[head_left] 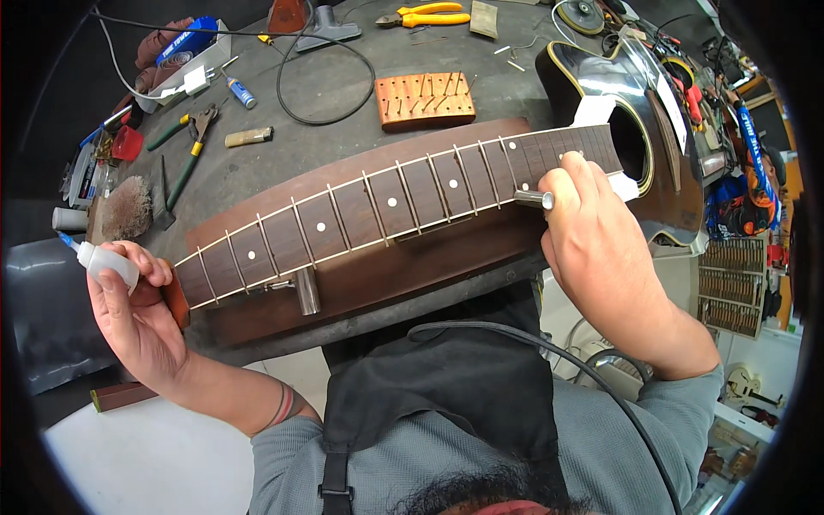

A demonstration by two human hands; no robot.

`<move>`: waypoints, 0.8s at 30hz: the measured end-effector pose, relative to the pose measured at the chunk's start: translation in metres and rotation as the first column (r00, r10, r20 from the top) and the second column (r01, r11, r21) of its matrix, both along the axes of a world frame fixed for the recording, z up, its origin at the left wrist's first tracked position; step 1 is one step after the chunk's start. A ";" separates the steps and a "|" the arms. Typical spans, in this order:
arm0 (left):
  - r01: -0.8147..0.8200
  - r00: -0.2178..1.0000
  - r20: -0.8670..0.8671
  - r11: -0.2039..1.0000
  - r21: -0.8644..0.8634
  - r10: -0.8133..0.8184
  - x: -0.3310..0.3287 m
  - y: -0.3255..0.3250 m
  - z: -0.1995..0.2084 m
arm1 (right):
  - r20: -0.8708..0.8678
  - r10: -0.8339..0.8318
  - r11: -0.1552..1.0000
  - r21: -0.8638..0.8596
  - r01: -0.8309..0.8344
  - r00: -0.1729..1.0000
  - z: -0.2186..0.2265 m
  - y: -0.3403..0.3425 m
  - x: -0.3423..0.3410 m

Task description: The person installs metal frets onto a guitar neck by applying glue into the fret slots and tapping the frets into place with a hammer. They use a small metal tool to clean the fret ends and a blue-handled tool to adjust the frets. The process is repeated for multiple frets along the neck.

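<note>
My left hand [129, 296] grips a small white squeeze bottle [110, 262] with a blue tip, tilted up and left. Its curled fingers are beside the reddish headstock end [176, 296] of a guitar. My right hand [592, 219] is closed over the upper frets, fingertips down near the dark fretboard [412, 189]. A short metal cylinder [532, 199] lies against its forefinger; whatever the fingers hold is hidden. A second metal cylinder [306, 292], joined to a thin rod, is at the fretboard's near edge. The glossy black guitar body [592, 64] lies to the right.
A wooden block with several upright pegs [425, 99] stands behind the neck. Green-handled pliers [193, 146], yellow-handled pliers [429, 15], a lighter [249, 136], a brush [127, 209] and a black cable [326, 120] lie on the dark bench. Another cable [592, 369] crosses my apron.
</note>
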State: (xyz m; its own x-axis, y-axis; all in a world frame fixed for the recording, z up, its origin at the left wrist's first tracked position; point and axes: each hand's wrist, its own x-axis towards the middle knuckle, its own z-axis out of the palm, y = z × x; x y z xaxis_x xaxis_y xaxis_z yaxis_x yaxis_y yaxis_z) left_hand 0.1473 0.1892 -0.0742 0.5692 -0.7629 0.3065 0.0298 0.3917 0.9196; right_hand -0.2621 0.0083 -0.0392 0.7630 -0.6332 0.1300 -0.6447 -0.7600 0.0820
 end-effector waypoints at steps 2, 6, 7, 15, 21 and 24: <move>0.004 1.000 -0.004 1.000 0.005 -0.004 0.001 0.000 0.001 | 0.031 -0.020 1.000 -0.001 0.020 0.999 -0.002 0.002 0.000; 0.000 1.000 -0.009 1.000 0.027 0.000 0.001 -0.001 0.004 | 0.086 0.006 1.000 -0.006 -0.006 0.996 -0.005 0.004 -0.006; -0.035 0.999 0.006 0.998 0.048 0.035 -0.001 0.000 0.007 | 0.104 0.023 1.000 -0.003 -0.023 0.994 -0.004 0.003 -0.007; -0.149 0.973 0.188 0.986 0.073 0.133 -0.048 -0.017 0.014 | 0.440 0.233 0.870 0.304 -0.388 0.867 -0.026 0.046 -0.004; -0.133 0.900 0.426 0.989 0.058 0.096 -0.120 -0.043 0.018 | 0.628 0.188 0.785 0.366 -0.500 0.755 -0.104 0.042 0.015; -0.116 0.846 0.531 0.988 0.104 0.044 -0.152 -0.051 0.013 | 0.691 0.145 0.766 0.375 -0.523 0.708 -0.108 0.037 0.019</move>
State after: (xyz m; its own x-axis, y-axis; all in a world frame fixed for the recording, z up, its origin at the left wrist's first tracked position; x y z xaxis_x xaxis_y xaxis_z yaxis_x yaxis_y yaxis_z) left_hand -0.0044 0.1384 -0.0616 0.4108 -0.7745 0.4810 -0.4989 0.2506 0.8296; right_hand -0.2432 0.0455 -0.1470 0.8094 -0.4557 0.3705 -0.0979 -0.7266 -0.6801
